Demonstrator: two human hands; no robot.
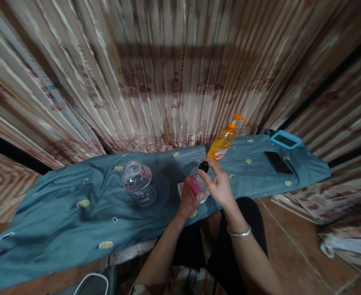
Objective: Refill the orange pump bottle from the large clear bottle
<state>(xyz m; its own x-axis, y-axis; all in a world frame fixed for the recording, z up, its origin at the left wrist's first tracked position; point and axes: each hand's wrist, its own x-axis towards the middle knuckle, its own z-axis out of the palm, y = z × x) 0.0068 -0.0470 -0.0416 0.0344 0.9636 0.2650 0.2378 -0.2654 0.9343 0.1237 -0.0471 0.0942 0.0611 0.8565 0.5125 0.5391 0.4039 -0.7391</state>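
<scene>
My left hand (189,198) is wrapped round the lower body of a clear bottle (202,186) with a pink label. At its top, my right hand (219,182) grips the black cap (203,166) between thumb and fingers; I cannot tell whether the cap is loose. White paper (180,187) shows partly under the bottle. A clear plastic jar (139,186) without a lid stands to the left, apart from both hands. Just behind my right hand is an orange pump bottle (222,143) with yellow-orange liquid in it.
A blue-green patterned cloth (66,229) covers the long narrow table. On its right lie a black phone (278,162) and a light-blue framed device (286,139). A striped curtain (168,82) hangs close behind the table. A dark, white-rimmed object (91,284) is at the bottom left.
</scene>
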